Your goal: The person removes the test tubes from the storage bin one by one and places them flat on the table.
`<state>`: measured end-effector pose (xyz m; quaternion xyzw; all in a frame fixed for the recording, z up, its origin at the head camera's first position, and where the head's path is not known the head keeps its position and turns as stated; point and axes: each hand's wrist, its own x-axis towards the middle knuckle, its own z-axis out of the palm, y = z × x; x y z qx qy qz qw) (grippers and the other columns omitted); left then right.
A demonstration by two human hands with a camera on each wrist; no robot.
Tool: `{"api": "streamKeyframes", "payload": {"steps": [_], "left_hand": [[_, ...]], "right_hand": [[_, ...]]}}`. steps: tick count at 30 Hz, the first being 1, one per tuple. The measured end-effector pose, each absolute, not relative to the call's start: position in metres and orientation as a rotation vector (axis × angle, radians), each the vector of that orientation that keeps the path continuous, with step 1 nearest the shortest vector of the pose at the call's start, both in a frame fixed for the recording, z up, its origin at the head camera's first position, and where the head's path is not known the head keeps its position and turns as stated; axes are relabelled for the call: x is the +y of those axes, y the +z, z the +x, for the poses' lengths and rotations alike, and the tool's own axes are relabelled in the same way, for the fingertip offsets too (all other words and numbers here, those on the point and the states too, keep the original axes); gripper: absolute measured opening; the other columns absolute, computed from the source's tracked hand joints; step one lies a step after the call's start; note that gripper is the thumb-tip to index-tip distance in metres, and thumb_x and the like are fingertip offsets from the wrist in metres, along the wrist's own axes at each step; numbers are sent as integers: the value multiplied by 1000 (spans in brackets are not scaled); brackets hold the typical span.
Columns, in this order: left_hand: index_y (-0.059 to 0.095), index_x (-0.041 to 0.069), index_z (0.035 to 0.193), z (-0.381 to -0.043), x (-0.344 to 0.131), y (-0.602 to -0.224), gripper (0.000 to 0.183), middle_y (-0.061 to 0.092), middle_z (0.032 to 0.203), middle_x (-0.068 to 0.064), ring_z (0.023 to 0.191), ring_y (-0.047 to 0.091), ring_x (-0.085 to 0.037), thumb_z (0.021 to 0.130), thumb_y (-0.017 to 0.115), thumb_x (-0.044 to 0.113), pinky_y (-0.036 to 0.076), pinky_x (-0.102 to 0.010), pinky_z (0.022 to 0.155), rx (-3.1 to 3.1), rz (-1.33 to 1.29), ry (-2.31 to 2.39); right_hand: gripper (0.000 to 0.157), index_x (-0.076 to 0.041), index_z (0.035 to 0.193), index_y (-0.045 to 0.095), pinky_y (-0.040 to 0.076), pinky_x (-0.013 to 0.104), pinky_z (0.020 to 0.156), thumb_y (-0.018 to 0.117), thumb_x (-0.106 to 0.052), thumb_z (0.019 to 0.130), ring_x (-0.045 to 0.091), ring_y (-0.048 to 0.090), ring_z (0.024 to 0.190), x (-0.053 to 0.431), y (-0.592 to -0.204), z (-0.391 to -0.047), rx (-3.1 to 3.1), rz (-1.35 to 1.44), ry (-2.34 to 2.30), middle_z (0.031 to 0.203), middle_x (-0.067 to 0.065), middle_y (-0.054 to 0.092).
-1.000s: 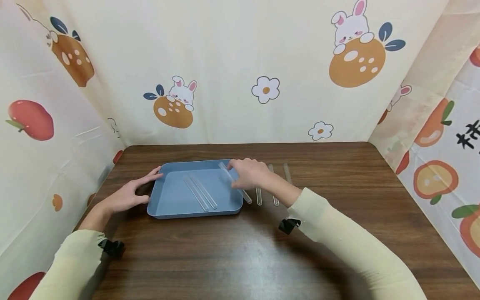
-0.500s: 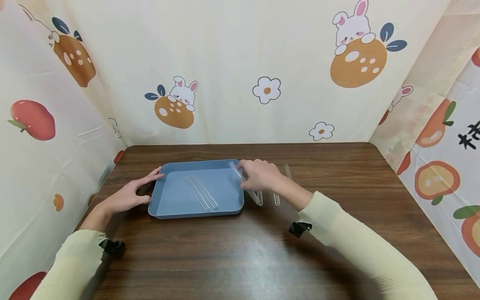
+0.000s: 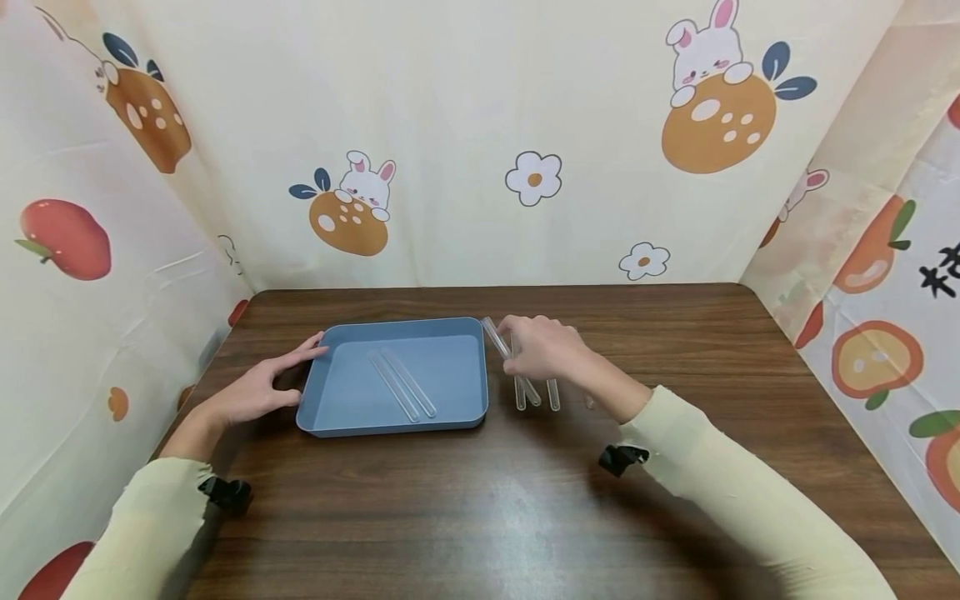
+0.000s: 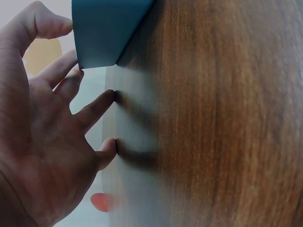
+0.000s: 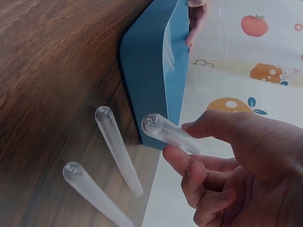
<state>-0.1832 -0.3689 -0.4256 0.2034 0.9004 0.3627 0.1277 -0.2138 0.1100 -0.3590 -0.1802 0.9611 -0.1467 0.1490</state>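
My right hand pinches a clear test tube between thumb and fingertips, tilted, just beyond the tray's right edge. In the right wrist view the rounded end of this held test tube points toward the camera. Two clear test tubes lie side by side in the blue tray. My left hand touches the tray's left side with spread fingers. From the left wrist, the thumb meets the tray wall, while two fingertips touch the table.
On the wooden table, several more test tubes lie right of the tray, among them one test tube and another test tube partly hidden by my right arm. A printed curtain stands behind the table and along both sides.
My right hand has moved right with the test tube, from over the tray's right edge to above the tubes on the table. The left hand and tray have stayed still.
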Motion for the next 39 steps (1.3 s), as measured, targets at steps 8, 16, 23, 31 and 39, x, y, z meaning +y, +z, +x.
{"api": "streamKeyframes", "payload": {"steps": [8,16,23,31,39], "left_hand": [[48,8,171,-183,-369,-424,76,19,190,-18,168,23,-63,99,73,13,28,-85,120,2625,594,1050],[48,7,170,-183,-368,-423,77,19,190,-18,168,23,-64,98,72,11,28,-85,120,2621,594,1056],[48,7,170,-182,-369,-423,76,18,190,-18,168,22,-64,98,73,11,27,-86,120,2620,596,1066],[48,7,170,-182,-368,-423,76,20,190,-20,168,24,-65,98,72,12,27,-87,120,2626,593,1054],[47,6,170,-182,-366,-423,76,20,189,-21,168,24,-64,98,71,12,27,-88,120,2619,584,1057]], "right_hand": [[62,-18,157,62,45,37,64,79,-27,98,19,58,71,127,-363,-214,2798,-505,-455,87,1,68],[63,-15,155,63,44,37,64,77,-25,95,19,59,72,148,-367,-216,2822,-458,-508,90,4,74],[63,-16,154,63,53,45,73,77,-28,94,24,64,82,163,-369,-218,2855,-422,-491,103,9,75],[64,-16,155,62,56,52,76,78,-31,95,29,65,88,176,-369,-218,2872,-365,-478,97,7,70],[63,-13,154,63,52,44,67,75,-29,94,26,67,80,190,-370,-215,2887,-351,-477,87,3,71]]}}
